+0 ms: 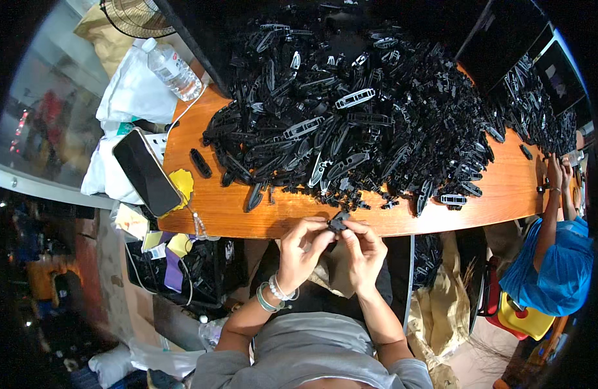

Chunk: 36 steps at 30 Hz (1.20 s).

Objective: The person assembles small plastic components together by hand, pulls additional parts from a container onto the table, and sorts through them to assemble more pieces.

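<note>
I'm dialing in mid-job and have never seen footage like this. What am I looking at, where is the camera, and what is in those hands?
There is no machine: a person works with bare hands, and the single picture comes from a fisheye camera on their head, looking down, so straight edges bend. The left hand and right hand meet at the near edge of an orange-brown wooden table, pinching one small black plastic part between the fingertips. Behind it lies a big heap of black plastic parts. At the left sit a dark phone, a plastic water bottle and white bags. At the right, a second person in blue reaches to the table.
</note>
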Motion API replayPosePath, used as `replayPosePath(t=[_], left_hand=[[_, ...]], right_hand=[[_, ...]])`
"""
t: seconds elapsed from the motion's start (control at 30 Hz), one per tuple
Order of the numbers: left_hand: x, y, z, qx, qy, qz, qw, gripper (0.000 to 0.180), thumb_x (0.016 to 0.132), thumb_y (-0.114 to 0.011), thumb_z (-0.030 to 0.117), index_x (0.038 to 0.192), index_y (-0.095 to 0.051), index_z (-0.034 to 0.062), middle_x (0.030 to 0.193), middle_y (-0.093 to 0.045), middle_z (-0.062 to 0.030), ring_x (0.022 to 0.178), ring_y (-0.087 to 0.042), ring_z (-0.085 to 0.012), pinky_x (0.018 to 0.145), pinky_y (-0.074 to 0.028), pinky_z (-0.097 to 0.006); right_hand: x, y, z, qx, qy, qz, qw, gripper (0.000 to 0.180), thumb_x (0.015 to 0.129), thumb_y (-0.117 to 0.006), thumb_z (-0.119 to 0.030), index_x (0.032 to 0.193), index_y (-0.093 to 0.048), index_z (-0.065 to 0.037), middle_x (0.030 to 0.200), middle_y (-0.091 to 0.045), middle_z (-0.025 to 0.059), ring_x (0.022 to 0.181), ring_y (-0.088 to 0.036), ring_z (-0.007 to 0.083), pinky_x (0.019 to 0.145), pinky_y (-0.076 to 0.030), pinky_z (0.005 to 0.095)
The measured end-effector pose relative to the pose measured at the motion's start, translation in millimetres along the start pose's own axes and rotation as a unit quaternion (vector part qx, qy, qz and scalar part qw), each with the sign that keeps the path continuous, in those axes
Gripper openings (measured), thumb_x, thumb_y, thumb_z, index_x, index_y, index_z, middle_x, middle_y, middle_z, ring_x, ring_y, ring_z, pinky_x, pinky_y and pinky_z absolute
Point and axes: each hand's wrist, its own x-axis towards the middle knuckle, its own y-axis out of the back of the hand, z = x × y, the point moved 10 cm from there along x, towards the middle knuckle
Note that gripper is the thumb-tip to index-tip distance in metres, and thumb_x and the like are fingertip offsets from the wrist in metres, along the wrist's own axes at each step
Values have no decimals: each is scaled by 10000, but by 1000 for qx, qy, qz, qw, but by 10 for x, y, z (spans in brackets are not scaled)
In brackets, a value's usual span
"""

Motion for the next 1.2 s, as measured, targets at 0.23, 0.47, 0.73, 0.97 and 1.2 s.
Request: replayPosePath(t=[0.23, 0.47, 0.73, 0.97, 1.2], left_hand=[[-10, -124, -55, -230, 152, -140, 951, 689, 783, -704, -29, 1377, -362, 47, 906, -628, -71, 904, -625, -140, 795, -512, -272], [-155, -130, -220, -77, 205, -221, 950, 406, 749, -743, -25, 1067, -493, 13, 840, -610, -40, 763, -640, -105, 654, -544, -237], [-189, -85, -32, -109, 136, -201, 964, 293, 822, -655, -45, 1085, -525, -53, 915, -655, -131, 826, -684, -202, 705, -574, -264], [-210, -55, -8, -84, 113, -176, 974, 266, 843, -632, -40, 1093, -545, -68, 925, -661, -153, 812, -686, -202, 681, -583, -269], [-205, -138, 0, -64, 117, -205, 970, 256, 853, -620, -34, 1096, -548, -66, 906, -654, -138, 816, -685, -203, 675, -580, -266]], right_hand=[[-61, -64, 64, 29, -66, -50, 996, 101, 864, -622, 1, 958, -649, 27, 884, -639, 55, 763, -584, 91, 698, -468, 212], [-146, -74, 48, 28, -58, -64, 996, 82, 842, -623, 23, 922, -640, 20, 913, -644, 82, 844, -599, 142, 763, -469, 254], [-192, -155, -352, -192, 124, -110, 967, 97, 790, -645, 21, 883, -620, 13, 938, -645, 139, 868, -611, 267, 795, -464, 342], [-264, -203, -553, -313, 244, -94, 913, 126, 752, -656, 36, 862, -607, 0, 921, -642, 132, 796, -589, 260, 728, -442, 336], [-200, 20, -295, -154, 112, -68, 979, 72, 765, -645, 33, 826, -620, 5, 887, -652, 134, 784, -599, 271, 755, -452, 339]])
